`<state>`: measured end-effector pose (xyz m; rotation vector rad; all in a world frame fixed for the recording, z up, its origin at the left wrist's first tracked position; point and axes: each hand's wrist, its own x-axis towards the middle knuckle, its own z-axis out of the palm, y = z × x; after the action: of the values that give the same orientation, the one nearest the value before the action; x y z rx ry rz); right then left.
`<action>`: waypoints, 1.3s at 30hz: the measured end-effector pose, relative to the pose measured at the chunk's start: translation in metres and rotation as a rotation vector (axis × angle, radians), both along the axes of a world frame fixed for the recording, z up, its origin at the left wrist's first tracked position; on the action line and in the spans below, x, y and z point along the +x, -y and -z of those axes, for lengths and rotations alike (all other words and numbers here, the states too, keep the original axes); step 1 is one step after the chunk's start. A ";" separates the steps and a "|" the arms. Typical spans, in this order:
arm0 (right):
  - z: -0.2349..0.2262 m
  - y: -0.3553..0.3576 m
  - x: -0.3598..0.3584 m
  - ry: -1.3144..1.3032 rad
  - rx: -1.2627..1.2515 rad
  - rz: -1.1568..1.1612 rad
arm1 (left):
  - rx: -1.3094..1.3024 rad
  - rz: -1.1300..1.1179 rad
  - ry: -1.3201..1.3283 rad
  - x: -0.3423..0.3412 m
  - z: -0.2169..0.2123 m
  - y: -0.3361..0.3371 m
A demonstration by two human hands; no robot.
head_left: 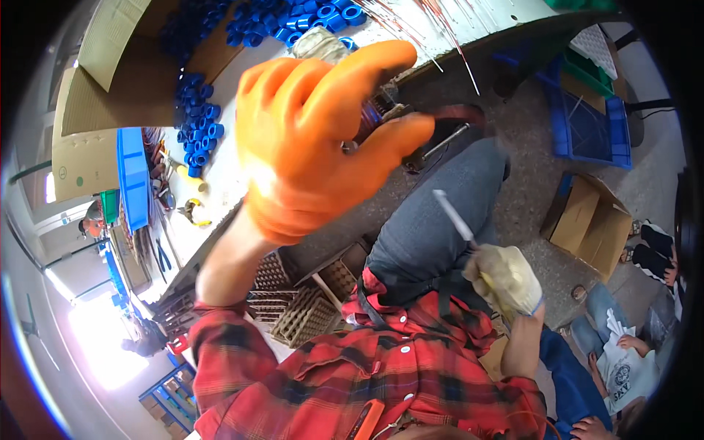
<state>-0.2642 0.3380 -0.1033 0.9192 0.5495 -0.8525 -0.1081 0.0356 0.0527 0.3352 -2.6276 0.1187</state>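
Note:
My left hand [315,147], in an orange rubber glove, is raised over the edge of the worktable [233,158]. Its index finger and thumb stand wide apart, while the other fingers bend away from view. In the gap between thumb and index shows a dark metal device [378,110], partly hidden by the glove; no grip on it is visible. Low on the right, beside my knee, my right hand [510,279] wears a whitish work glove. It is closed around a slim pale stick-like tool [453,215], whose tip points up and left; its exact kind is unclear.
Blue plastic rings [198,132] are heaped on the table by a cardboard box [95,110]. Thin reddish rods [447,29] overhang the far edge. Yellow-handled pliers [194,213] lie left. Egg-tray cartons [308,315] sit below, a blue crate [594,139] right. People sit at lower right.

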 end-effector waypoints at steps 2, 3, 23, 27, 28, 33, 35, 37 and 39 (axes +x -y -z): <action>-0.039 0.040 0.015 -0.578 -0.407 -0.417 | 0.014 -0.126 -0.252 -0.003 0.023 -0.011; -0.055 0.054 0.022 -1.150 -0.799 -0.819 | 0.028 -0.181 -0.383 -0.003 0.026 -0.011; -0.085 0.074 0.046 -1.723 -0.241 -0.650 | 1.786 -0.027 -0.724 0.064 0.015 -0.012; -0.074 0.068 0.045 -1.781 -0.345 -0.603 | 1.821 -0.030 -0.789 0.058 0.021 -0.019; -0.073 0.067 0.045 -1.797 -0.380 -0.582 | 1.830 -0.030 -0.806 0.057 0.022 -0.021; -0.104 0.098 0.056 -1.479 -0.461 0.132 | 1.842 -0.006 -0.821 0.054 0.027 -0.031; -0.118 0.118 0.064 -1.643 -0.471 0.083 | 1.831 0.004 -0.807 0.054 0.029 -0.037; -0.127 0.141 0.071 -1.975 -0.497 -0.047 | 1.806 0.021 -0.801 0.056 0.035 -0.042; -0.125 0.151 0.061 -2.169 -0.539 -0.084 | 1.793 0.037 -0.795 0.058 0.039 -0.042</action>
<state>-0.2031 0.1870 0.0218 -0.9232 1.9768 -1.5773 -0.0505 0.0774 0.0140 0.6480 -1.2543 -1.9306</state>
